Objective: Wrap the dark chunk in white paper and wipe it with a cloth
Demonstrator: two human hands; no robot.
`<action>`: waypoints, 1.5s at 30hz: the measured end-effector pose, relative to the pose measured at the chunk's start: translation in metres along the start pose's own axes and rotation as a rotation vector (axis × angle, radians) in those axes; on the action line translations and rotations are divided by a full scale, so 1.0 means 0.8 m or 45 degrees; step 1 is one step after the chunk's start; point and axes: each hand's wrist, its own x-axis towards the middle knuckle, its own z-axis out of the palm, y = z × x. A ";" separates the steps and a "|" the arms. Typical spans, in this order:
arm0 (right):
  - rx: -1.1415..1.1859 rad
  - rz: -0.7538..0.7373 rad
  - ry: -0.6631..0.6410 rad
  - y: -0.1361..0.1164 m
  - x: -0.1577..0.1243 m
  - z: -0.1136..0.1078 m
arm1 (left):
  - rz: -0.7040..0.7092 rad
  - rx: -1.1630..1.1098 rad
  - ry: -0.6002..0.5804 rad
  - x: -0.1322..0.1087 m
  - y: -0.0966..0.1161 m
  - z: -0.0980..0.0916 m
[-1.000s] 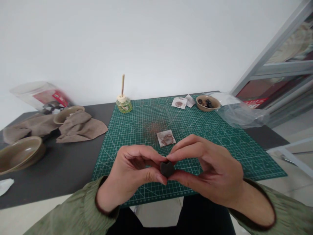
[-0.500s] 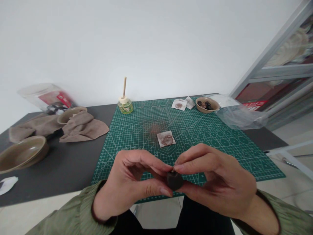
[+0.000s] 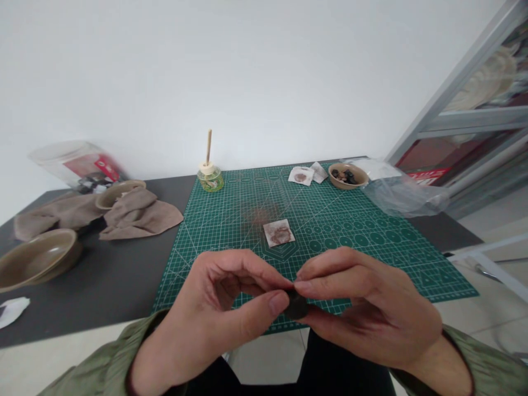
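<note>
Both hands were up close to the camera, meeting over the near edge of the green cutting mat. The left hand and the right hand pinched one small dark piece between them, thumb and fingers closed narrowly on it from either side. The piece sat in the air just above the mat's front edge, not resting on anything. Only a sliver of it showed: the left thumb covered its left side and the right forefinger lay across its top, so its long axis and the way it pointed could not be told.

Beyond the hands, a stained paper square lay flat in the middle of the mat, well clear of the fingertips, with a brownish smudge on the mat just behind it. Further back, near the mat's far left corner, a small glass bottle stood upright with a wooden stick rising from its top. At the far right sat a small tan bowl holding dark bits, two more paper squares just to its left, and a crumpled clear plastic bag to its right, partly off the mat.

Off the mat to the left, on the dark bench, a brown cloth lay bunched against a shallow bowl, a larger bowl sat near the bench's left end, and a clear jar lay on its side at the back. Nothing stood between the hands and the piece.
</note>
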 end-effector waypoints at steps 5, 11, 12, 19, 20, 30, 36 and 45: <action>-0.006 -0.017 0.012 0.003 -0.001 -0.001 | 0.025 0.045 -0.024 -0.002 -0.004 -0.002; -0.014 -0.008 0.067 0.006 -0.004 0.004 | -0.004 0.151 -0.090 -0.006 -0.019 -0.011; -0.011 0.006 0.073 0.007 -0.004 0.006 | -0.021 0.179 -0.095 -0.004 -0.023 -0.013; -0.085 0.076 0.096 0.034 0.011 -0.007 | -0.021 0.551 -0.190 0.033 -0.034 -0.037; -0.167 0.085 0.068 0.043 0.017 -0.016 | 0.007 0.655 -0.206 0.040 -0.033 -0.044; -0.400 0.195 -0.735 0.156 0.073 -0.044 | 0.538 1.536 -0.551 0.098 -0.042 -0.108; -0.324 0.254 -0.747 0.184 0.057 -0.015 | 0.675 1.646 -0.599 0.106 -0.066 -0.119; -0.150 0.254 -0.618 0.196 0.039 -0.018 | 0.729 1.707 -0.538 0.101 -0.075 -0.126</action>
